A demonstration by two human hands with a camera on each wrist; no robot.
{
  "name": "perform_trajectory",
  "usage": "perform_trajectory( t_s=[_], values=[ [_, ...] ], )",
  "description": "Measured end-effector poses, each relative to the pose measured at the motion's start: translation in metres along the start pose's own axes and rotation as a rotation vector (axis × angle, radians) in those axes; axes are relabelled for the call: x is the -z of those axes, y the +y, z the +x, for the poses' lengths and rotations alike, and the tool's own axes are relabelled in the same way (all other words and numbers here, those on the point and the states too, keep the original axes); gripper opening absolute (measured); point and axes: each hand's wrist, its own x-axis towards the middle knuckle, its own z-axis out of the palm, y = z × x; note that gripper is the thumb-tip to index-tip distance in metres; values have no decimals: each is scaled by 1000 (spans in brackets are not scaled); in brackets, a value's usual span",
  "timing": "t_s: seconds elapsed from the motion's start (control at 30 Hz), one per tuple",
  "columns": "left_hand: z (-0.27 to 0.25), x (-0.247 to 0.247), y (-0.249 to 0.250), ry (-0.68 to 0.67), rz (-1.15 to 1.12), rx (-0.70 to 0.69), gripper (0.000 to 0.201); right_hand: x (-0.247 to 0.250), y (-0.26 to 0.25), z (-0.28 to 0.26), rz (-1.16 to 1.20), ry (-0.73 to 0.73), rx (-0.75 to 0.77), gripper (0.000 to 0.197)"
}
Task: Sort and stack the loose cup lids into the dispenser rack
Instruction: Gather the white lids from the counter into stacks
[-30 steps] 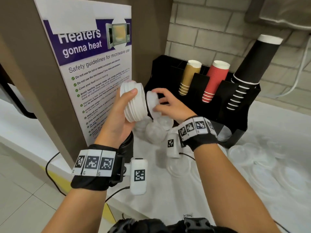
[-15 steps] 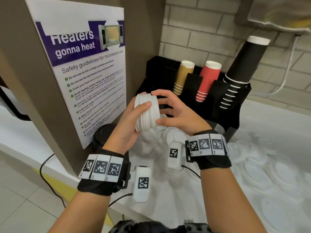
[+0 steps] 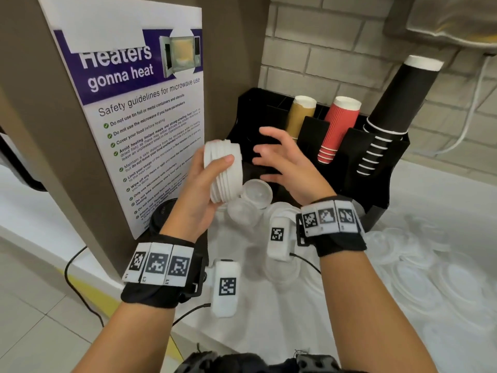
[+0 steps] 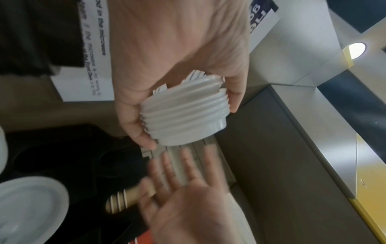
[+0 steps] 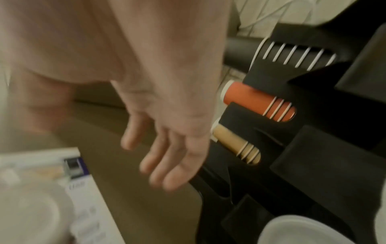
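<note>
My left hand (image 3: 204,181) grips a nested stack of white cup lids (image 3: 223,170), held on its side in front of the black dispenser rack (image 3: 376,184). In the left wrist view the lid stack (image 4: 183,113) sits between thumb and fingers. My right hand (image 3: 279,162) hovers just right of the stack with fingers spread and holds nothing; in the right wrist view its fingers (image 5: 167,158) are straight and empty. Loose clear lids (image 3: 255,195) lie on the counter below both hands.
The rack holds a tan cup stack (image 3: 300,114), a red cup stack (image 3: 336,127) and a tall black cup stack (image 3: 392,109). A microwave safety poster (image 3: 139,109) covers the panel at left. More loose lids (image 3: 419,267) lie spread over the white counter at right.
The right hand has let go of the lid stack and drawn back to the right with fingers spread. The left hand still holds the stack, now a little higher.
</note>
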Motion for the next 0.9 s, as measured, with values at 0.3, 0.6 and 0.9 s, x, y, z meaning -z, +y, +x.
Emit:
perform_trajectory(
  t_s=[0.3, 0.6, 0.9],
  values=[
    [12, 6, 20, 16, -48, -74, 70, -76, 59, 77, -1407, -547, -220, 63],
    [18, 10, 21, 16, -50, -90, 49, -94, 90, 98, -1551, -607, -128, 68],
    [17, 8, 25, 35, -45, -78, 68, -71, 84, 107, -1186, -444, -152, 83]
  ],
)
